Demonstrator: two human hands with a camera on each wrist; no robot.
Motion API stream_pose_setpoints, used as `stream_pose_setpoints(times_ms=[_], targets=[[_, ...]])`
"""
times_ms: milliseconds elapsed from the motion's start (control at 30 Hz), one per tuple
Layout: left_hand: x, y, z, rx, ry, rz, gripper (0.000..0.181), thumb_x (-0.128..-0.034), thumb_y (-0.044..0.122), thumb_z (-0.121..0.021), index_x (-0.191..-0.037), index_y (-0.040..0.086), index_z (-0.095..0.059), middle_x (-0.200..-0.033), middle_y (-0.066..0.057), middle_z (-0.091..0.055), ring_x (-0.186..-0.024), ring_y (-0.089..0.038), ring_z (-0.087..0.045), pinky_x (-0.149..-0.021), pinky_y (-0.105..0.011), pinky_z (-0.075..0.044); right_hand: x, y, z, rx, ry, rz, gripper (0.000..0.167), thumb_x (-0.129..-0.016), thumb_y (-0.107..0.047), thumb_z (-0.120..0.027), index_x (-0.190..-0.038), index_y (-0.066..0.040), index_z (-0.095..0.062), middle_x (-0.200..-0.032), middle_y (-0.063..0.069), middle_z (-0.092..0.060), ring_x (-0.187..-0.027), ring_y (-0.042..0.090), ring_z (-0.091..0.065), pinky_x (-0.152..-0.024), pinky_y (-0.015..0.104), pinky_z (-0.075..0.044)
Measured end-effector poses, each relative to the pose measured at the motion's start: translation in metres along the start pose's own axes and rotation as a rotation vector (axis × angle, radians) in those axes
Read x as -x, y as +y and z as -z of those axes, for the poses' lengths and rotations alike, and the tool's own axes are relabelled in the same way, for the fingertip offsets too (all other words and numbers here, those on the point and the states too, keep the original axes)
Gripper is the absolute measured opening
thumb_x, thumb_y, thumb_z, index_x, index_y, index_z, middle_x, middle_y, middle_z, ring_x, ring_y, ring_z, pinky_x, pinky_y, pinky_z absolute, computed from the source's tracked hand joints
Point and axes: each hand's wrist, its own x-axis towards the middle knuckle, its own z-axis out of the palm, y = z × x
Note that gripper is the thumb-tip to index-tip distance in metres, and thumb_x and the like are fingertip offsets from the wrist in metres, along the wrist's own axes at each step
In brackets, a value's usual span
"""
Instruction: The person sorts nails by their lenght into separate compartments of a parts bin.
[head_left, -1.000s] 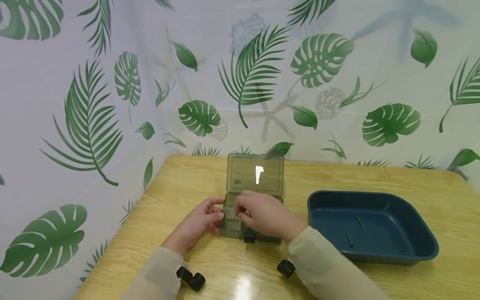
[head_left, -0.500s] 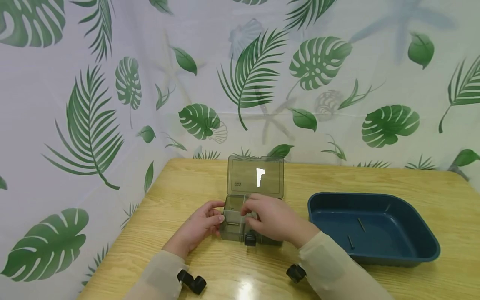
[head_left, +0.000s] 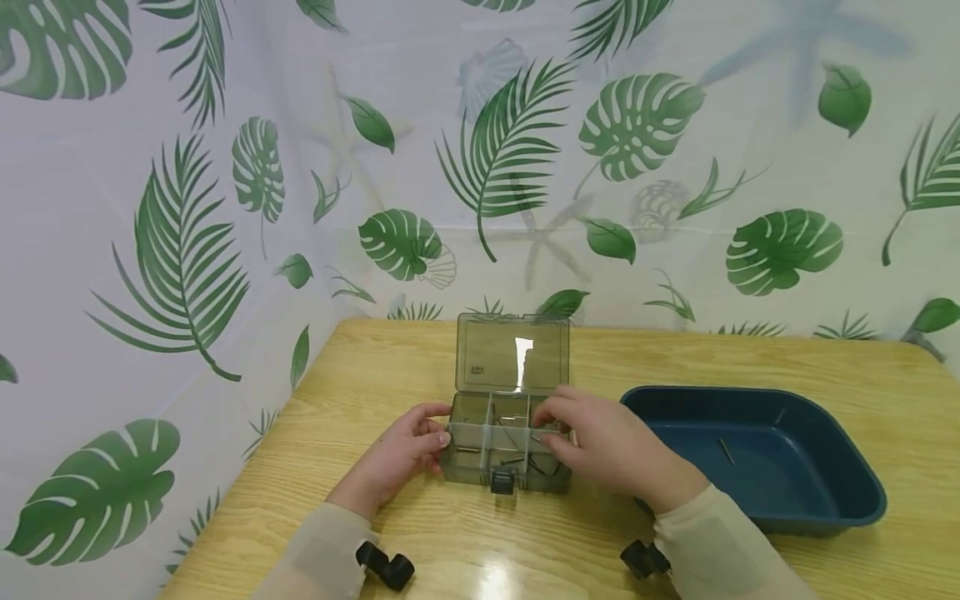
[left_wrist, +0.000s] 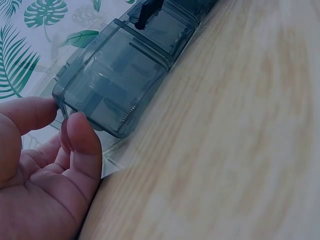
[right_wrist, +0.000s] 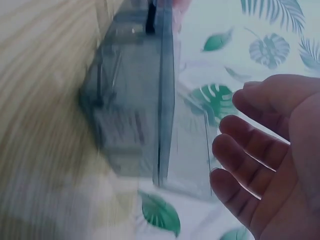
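A translucent grey compartment box (head_left: 508,442) stands on the table with its hinged lid (head_left: 513,354) raised at the back. Thin metal screws lie in several of its compartments, including one screw (head_left: 468,451) at the front left. My left hand (head_left: 408,450) holds the box's left side, thumb and fingers at its corner, as the left wrist view also shows. Over the box's right end is my right hand (head_left: 600,437). Its fingers are loosely bent and apart, with nothing between them in the right wrist view.
To the right stands a dark blue tray (head_left: 832,433) with a screw (head_left: 727,451) on its floor; my right forearm covers its near left part. A black latch (head_left: 502,481) hangs at the box's front. Behind the wooden table (head_left: 390,358) is a leaf-patterned cloth (head_left: 525,150).
My right hand has moved right from over the left compartments to the box's right end, uncovering the middle ones. A screw has come into view at the front left. My left hand keeps its place.
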Motion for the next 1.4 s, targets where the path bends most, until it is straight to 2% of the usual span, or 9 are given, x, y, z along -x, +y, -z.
stream_pose_setpoints(times_ms=[167,300,533,767,867,1067,1233,1400], targets=[[-0.001,-0.002,0.002,0.005,0.015,-0.003,0.049,-0.1031,0.009,-0.059,-0.149,0.003,-0.041,-0.103,-0.009,-0.05,-0.083,-0.019,-0.05,-0.069,-0.032,-0.053,0.017,0.018,0.013,0.017,0.044,-0.039,0.014,-0.097,-0.021,-0.07,-0.109,-0.027,-0.07,-0.106,-0.013,-0.061,-0.091,0.01,-0.062,-0.075,0.036,-0.054],[-0.002,-0.005,0.002,0.007,0.011,-0.001,0.05,-0.1029,0.01,-0.06,-0.149,0.005,-0.042,-0.103,-0.009,-0.051,-0.083,-0.02,-0.051,-0.07,-0.032,-0.053,0.033,0.033,0.024,0.029,0.057,-0.065,0.014,-0.097,-0.019,-0.07,-0.108,-0.026,-0.07,-0.105,-0.012,-0.06,-0.087,0.007,-0.06,-0.072,0.034,-0.053],[-0.003,-0.006,0.003,0.01,0.007,-0.005,0.05,-0.1031,0.011,-0.059,-0.149,0.006,-0.041,-0.102,-0.008,-0.05,-0.082,-0.02,-0.05,-0.07,-0.034,-0.053,0.068,0.063,0.042,0.016,0.038,-0.154,0.017,-0.097,-0.02,-0.071,-0.113,-0.024,-0.069,-0.111,-0.009,-0.06,-0.089,0.006,-0.06,-0.07,0.032,-0.053],[0.0,-0.002,0.001,0.016,0.011,0.005,0.05,-0.1034,0.01,-0.059,-0.15,0.006,-0.041,-0.103,-0.009,-0.05,-0.083,-0.02,-0.05,-0.071,-0.034,-0.053,0.097,0.098,0.055,0.067,0.019,-0.23,0.022,-0.095,-0.018,-0.073,-0.116,-0.017,-0.07,-0.114,-0.002,-0.062,-0.088,0.01,-0.06,-0.068,0.033,-0.052],[0.001,-0.002,0.001,0.012,0.01,0.009,0.05,-0.1036,0.01,-0.058,-0.15,0.006,-0.041,-0.104,-0.009,-0.05,-0.083,-0.02,-0.05,-0.071,-0.034,-0.053,0.102,0.114,0.056,0.082,-0.007,-0.263,0.023,-0.094,-0.018,-0.073,-0.117,-0.015,-0.069,-0.114,0.001,-0.063,-0.088,0.013,-0.061,-0.069,0.037,-0.053],[0.003,-0.004,0.006,0.004,0.009,0.015,0.051,-0.1033,0.01,-0.059,-0.15,0.005,-0.04,-0.104,-0.009,-0.05,-0.083,-0.02,-0.051,-0.071,-0.034,-0.053,0.105,0.14,0.05,0.11,-0.132,-0.37,0.028,-0.092,-0.024,-0.074,-0.117,-0.012,-0.07,-0.11,0.004,-0.063,-0.096,0.026,-0.064,-0.075,0.049,-0.053],[0.003,-0.005,0.008,-0.001,0.014,0.009,0.051,-0.1029,0.011,-0.06,-0.15,0.005,-0.04,-0.104,-0.01,-0.05,-0.082,-0.02,-0.051,-0.07,-0.034,-0.053,0.103,0.149,0.047,0.146,-0.189,-0.419,0.037,-0.091,-0.03,-0.076,-0.118,-0.006,-0.07,-0.11,0.009,-0.066,-0.101,0.035,-0.064,-0.078,0.054,-0.052],[0.0,-0.006,0.006,0.003,-0.003,0.004,0.051,-0.1032,0.012,-0.06,-0.15,0.006,-0.041,-0.105,-0.01,-0.05,-0.085,-0.021,-0.051,-0.07,-0.034,-0.053,0.104,0.152,0.049,0.14,-0.243,-0.432,0.04,-0.091,-0.028,-0.076,-0.118,0.001,-0.069,-0.107,0.011,-0.068,-0.097,0.034,-0.065,-0.077,0.053,-0.053]])
